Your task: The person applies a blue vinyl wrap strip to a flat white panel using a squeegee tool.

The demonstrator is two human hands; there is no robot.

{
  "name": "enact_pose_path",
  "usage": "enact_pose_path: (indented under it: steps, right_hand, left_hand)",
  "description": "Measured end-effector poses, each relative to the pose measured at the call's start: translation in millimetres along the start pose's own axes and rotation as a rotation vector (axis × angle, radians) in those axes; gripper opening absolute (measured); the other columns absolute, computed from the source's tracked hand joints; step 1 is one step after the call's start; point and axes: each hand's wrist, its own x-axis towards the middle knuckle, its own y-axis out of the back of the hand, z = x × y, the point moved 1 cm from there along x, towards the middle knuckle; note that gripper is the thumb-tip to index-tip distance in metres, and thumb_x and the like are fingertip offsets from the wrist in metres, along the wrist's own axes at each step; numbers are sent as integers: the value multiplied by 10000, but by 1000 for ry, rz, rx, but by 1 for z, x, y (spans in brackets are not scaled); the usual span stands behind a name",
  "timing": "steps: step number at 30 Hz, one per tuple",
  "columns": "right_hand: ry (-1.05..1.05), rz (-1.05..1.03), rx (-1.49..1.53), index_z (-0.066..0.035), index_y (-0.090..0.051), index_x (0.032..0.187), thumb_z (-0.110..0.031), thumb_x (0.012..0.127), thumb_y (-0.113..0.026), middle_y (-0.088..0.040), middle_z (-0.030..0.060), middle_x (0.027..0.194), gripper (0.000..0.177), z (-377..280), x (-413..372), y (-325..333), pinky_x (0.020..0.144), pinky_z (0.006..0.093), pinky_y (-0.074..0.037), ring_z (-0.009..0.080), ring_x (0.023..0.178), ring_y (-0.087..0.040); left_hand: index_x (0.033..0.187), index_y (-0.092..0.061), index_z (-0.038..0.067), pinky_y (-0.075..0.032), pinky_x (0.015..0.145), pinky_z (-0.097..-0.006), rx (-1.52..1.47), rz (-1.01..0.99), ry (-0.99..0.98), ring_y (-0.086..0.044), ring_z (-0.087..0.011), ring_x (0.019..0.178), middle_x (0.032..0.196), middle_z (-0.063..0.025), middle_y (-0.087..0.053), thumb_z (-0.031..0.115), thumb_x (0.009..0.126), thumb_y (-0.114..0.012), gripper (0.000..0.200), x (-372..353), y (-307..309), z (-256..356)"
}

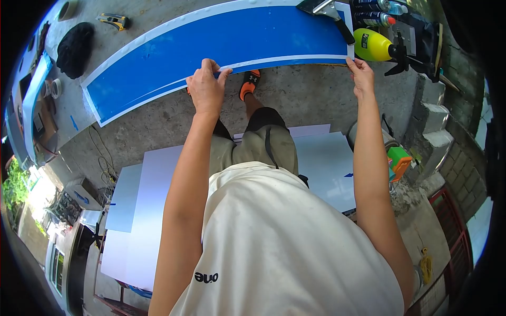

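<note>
A long blue panel with a white border lies across the grey work surface in front of me. Along its near edge runs a thin white strip. My left hand is closed at that edge, thumb and fingers pinching the strip near the panel's middle. At the right near corner my right hand pinches the strip's end between thumb and fingers. A squeegee with a black handle rests on the panel's far right end. Beside it, close to my right hand, lies a yellow spray bottle with a black nozzle.
Spray cans and a black bag lie at the far right. At the left are a utility knife, a dark cloth and tape rolls. Large pale sheets lie behind my legs; a cable trails on the floor.
</note>
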Motion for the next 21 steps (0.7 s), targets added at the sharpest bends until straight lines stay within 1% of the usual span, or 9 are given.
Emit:
enact_pose_path:
  steps: [7, 9, 12, 14, 15, 17, 19, 21]
  right_hand:
    - [-12, 11, -34, -27, -711, 1260, -335, 836, -938, -737, 24, 1117, 570, 1, 2, 0, 845, 327, -469, 135, 992, -652]
    - [-13, 15, -38, -27, -711, 1262, -339, 836, -938, -737, 26, 1121, 575, 0, 1, 1, 851, 331, -472, 136, 995, -651]
    - [-19, 10, -31, -15, -708, 1261, -319, 842, -936, -733, 33, 1116, 565, -2, 0, 0, 852, 314, -474, 132, 997, -648]
    - [11, -2, 15, 4, -704, 1254, -272, 854, -931, -728, 41, 1107, 537, -1, 0, -1, 837, 279, -467, 125, 995, -644]
    - [11, -2, 15, 4, -704, 1254, -272, 854, -931, -728, 41, 1107, 537, -2, -1, -1, 837, 279, -467, 125, 995, -644]
    - [4, 7, 33, 18, -700, 1248, -228, 862, -924, -725, 45, 1101, 510, -5, -4, -3, 830, 254, -463, 120, 991, -640]
    - [0, 10, 28, 23, -700, 1243, -226, 867, -921, -726, 50, 1100, 502, -6, -4, -3, 853, 262, -476, 125, 996, -643]
    - [-3, 14, 21, 28, -699, 1239, -223, 872, -917, -727, 56, 1099, 495, -5, -4, -4, 876, 269, -489, 130, 1000, -646]
  left_hand:
    - [980, -612, 106, -444, 836, -435, -52, 3, 15, -696, -283, 825, 829, -37, -732, 350, 847, -884, 389, 0, -1, -1]
    - [986, -613, 103, -445, 833, -439, -47, -28, 55, -696, -292, 828, 835, -41, -736, 354, 846, -885, 396, 1, 0, 0]
    - [989, -613, 101, -447, 831, -443, -59, -53, 94, -697, -299, 828, 834, -45, -739, 357, 845, -886, 401, 2, 2, 2]
    - [991, -613, 100, -447, 830, -444, -58, -56, 92, -698, -299, 829, 835, -47, -742, 358, 846, -886, 402, 2, 3, 3]
    - [994, -613, 100, -447, 829, -445, -58, -57, 92, -700, -300, 830, 835, -49, -744, 358, 846, -886, 404, 2, 3, 3]
    - [996, -612, 99, -448, 831, -445, -58, -47, 80, -703, -301, 830, 836, -51, -748, 357, 846, -886, 404, 3, 2, 2]
    - [998, -612, 99, -449, 834, -445, -58, -37, 70, -705, -302, 830, 837, -53, -751, 356, 847, -885, 405, 3, 3, 3]
    - [1005, -613, 97, -451, 841, -445, -56, -52, 100, -714, -302, 840, 851, -56, -762, 354, 848, -885, 405, 3, 2, 4]
